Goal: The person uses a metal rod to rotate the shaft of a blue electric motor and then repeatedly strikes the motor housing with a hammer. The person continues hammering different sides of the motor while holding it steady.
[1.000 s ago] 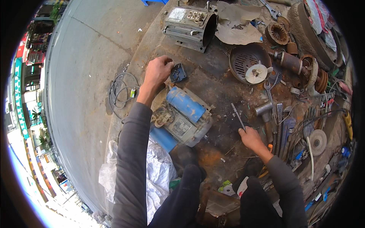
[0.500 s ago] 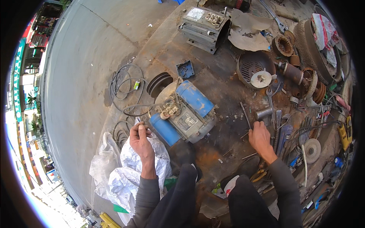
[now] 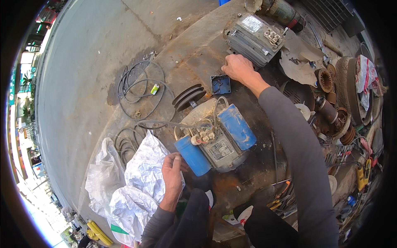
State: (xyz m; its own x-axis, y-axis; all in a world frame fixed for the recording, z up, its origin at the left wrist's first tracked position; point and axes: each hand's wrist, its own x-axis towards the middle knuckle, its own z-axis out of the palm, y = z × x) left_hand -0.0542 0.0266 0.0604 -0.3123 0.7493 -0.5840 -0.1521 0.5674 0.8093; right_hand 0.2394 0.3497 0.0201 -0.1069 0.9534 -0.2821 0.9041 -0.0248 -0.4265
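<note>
An electric motor [image 3: 231, 155] with two blue capacitor cylinders [image 3: 236, 126] lies on the stained ground before me, its wiring terminals [image 3: 202, 133] exposed on top. My left hand [image 3: 173, 175] is beside the nearer blue cylinder, thumb and fingers pinched together; whatever they hold is too small to make out. Stretched far forward, my right hand [image 3: 240, 69] is at the far side of a small blue open box [image 3: 221, 84] with small dark pieces inside. Its fingers are bent and closed, and their tips are partly hidden. Just beyond it sits a grey finned motor [image 3: 254, 41].
A grooved pulley [image 3: 188, 97] and coiled black cable [image 3: 142, 78] lie left of the motor. White crumpled sacks [image 3: 144, 169] are by my left arm. Cardboard [image 3: 300, 58], rusty parts [image 3: 326, 80], yellow-handled pliers [image 3: 364, 173] and other tools crowd the right side.
My right hand has moved from the tools at the right, forward and left to the blue box. My left hand has come slightly lower, still beside the blue cylinder. The view has shifted.
</note>
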